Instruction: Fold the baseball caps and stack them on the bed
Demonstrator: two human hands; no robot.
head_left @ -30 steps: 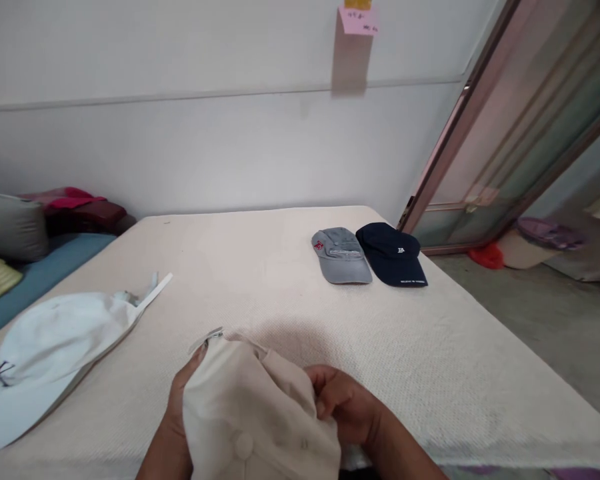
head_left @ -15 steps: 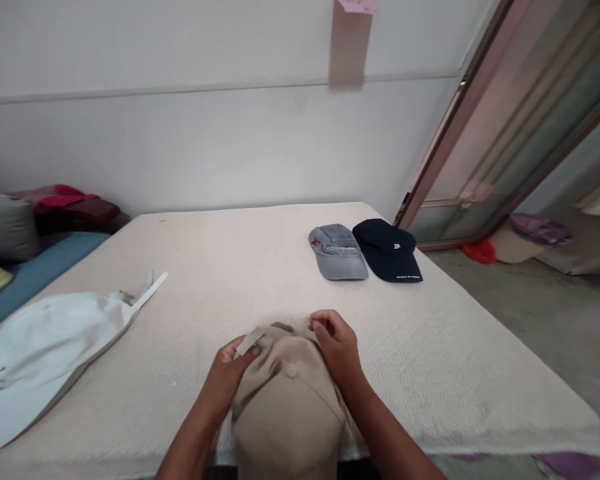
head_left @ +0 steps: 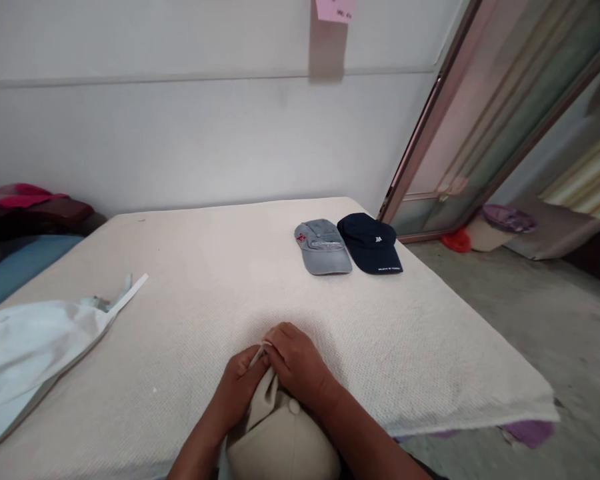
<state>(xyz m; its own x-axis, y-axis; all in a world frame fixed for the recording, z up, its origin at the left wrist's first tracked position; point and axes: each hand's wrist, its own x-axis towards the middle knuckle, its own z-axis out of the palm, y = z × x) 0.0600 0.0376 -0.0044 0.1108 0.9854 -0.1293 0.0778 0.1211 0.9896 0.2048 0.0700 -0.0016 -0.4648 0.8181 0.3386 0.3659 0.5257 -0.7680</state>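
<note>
A beige baseball cap (head_left: 285, 440) is at the near edge of the cloth-covered table, its button up and its back part folded and bunched. My left hand (head_left: 243, 387) pinches the rear of the cap from the left. My right hand (head_left: 297, 363) reaches across the back of it, fingers closed on the same gathered part, touching the left fingertips. What exactly lies between the fingers is mostly hidden. A white cap (head_left: 35, 353) with a loose strap lies on its side at the left, cut off by the frame edge.
A grey cap (head_left: 325, 248) and a navy cap (head_left: 373, 245) lie side by side toward the back right of the white cloth (head_left: 205, 267). A wall stands behind, and a glass sliding door (head_left: 450, 133) is at the right. Bedding (head_left: 50, 257) is at the far left.
My right hand has moved left and met my left hand at the back of the beige cap, which is now more bunched. The view has shifted slightly to the right.
</note>
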